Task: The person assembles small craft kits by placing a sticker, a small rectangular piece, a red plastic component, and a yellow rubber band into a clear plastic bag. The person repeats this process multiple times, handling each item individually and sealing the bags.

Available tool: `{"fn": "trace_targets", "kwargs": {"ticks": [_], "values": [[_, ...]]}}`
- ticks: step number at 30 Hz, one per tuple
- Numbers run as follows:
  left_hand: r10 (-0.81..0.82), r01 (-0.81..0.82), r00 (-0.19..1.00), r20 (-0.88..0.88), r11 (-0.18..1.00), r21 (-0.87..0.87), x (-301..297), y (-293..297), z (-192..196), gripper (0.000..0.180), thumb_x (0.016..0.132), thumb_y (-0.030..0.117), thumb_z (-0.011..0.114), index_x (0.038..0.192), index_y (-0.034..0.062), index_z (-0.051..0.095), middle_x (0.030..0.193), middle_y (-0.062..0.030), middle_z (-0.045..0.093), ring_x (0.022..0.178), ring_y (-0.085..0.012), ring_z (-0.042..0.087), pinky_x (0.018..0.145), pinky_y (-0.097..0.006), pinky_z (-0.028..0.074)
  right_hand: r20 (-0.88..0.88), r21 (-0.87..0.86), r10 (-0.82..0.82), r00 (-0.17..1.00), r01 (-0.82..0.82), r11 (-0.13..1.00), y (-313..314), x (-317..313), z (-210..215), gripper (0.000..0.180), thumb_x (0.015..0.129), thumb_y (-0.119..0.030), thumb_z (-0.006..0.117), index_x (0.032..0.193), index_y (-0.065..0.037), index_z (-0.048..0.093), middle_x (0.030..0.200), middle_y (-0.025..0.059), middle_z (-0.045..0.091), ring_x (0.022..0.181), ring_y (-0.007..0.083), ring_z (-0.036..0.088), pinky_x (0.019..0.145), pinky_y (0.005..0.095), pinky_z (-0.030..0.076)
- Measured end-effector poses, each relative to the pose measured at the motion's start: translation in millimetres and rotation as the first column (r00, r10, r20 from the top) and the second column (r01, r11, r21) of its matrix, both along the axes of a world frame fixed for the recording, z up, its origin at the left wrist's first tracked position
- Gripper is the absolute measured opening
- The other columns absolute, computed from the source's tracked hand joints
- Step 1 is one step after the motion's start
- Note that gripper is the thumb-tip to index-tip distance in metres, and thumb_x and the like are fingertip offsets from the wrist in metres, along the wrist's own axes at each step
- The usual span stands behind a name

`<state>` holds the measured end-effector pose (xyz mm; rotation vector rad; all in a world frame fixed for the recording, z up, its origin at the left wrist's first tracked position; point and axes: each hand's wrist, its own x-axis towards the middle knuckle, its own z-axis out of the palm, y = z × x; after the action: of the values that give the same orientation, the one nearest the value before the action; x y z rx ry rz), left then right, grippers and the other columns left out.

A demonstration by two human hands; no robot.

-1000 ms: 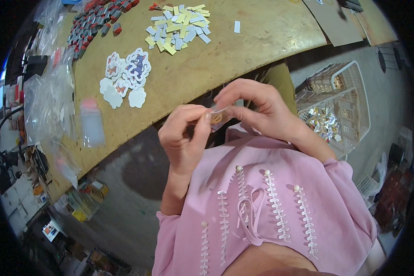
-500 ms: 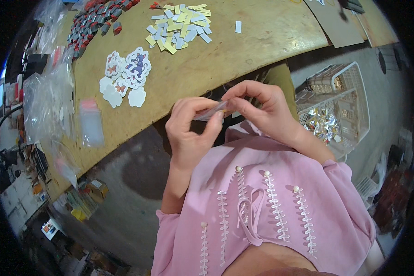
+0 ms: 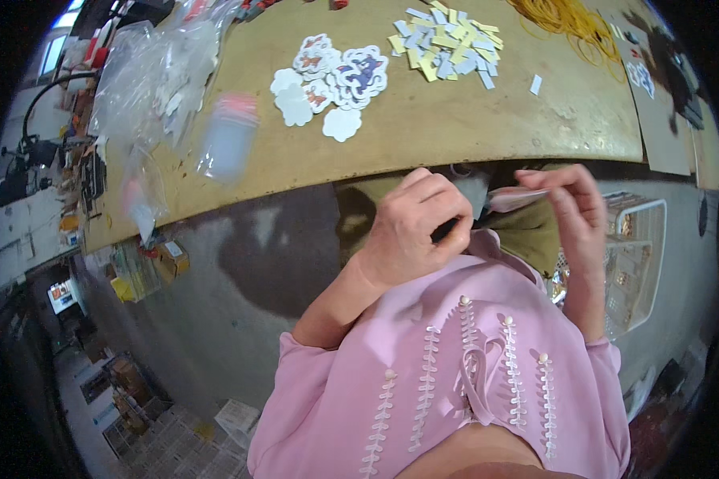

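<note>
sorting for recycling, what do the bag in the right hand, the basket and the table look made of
Bag, in the right hand: probably thin plastic, fairly glossy; it looks filmy, though blurred.
Basket: likely smooth moulded plastic, judging by its pale openwork walls and rounded rim.
Table: perhaps varnished wooden board; its blotchy yellow-brown top has a soft sheen.

A small, clear, pink-tinged plastic bag point(image 3: 516, 199) is pinched nearly level in the right fingers point(image 3: 571, 177), right of the frame's centre; it looks fairly flat, though blurred.
</note>
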<state>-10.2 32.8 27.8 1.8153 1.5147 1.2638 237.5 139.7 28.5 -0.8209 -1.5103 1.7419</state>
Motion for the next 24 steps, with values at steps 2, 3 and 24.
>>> {"fn": "trace_targets", "kwargs": {"ticks": [2,3,24], "values": [[0.173,-0.167,0.982,-0.083,0.983,0.072,-19,-4,7,0.013,0.078,0.002,0.077,0.085,0.0086,0.069,0.088,-0.0093,0.070,0.085,-0.0324,0.068,0.074,-0.041,0.055,-0.080,-0.120,-0.155,0.985,0.145,0.982,15,29,-4,0.007,0.109,-0.005,0.055,0.111,-0.002,0.061,0.112,0.0170,0.076,0.118,0.0289,0.071,0.111,0.0457,0.052],[0.298,-0.287,0.940,-0.164,0.954,0.089,-35,-7,9,0.010,0.082,0.003,0.078,0.086,0.0093,0.071,0.093,-0.0094,0.073,0.089,-0.0318,0.070,0.077,-0.041,0.056,-0.100,-0.018,-0.178,0.979,0.177,0.984,26,46,-7,0.007,0.109,-0.005,0.055,0.112,-0.002,0.060,0.106,0.0144,0.074,0.111,0.0260,0.072,0.112,0.0465,0.052],[0.751,-0.760,0.650,0.120,0.642,0.102,-195,-52,-39,0.012,0.095,0.000,0.074,0.107,0.0037,0.073,0.101,-0.0078,0.075,0.090,-0.0185,0.073,0.084,-0.030,0.056,0.756,0.325,-0.003,0.655,-0.371,0.870,15,15,-8,0.013,0.097,-0.005,0.070,0.105,0.004,0.072,0.085,0.0139,0.072,0.080,0.0207,0.072,0.072,0.0340,0.055]]}}
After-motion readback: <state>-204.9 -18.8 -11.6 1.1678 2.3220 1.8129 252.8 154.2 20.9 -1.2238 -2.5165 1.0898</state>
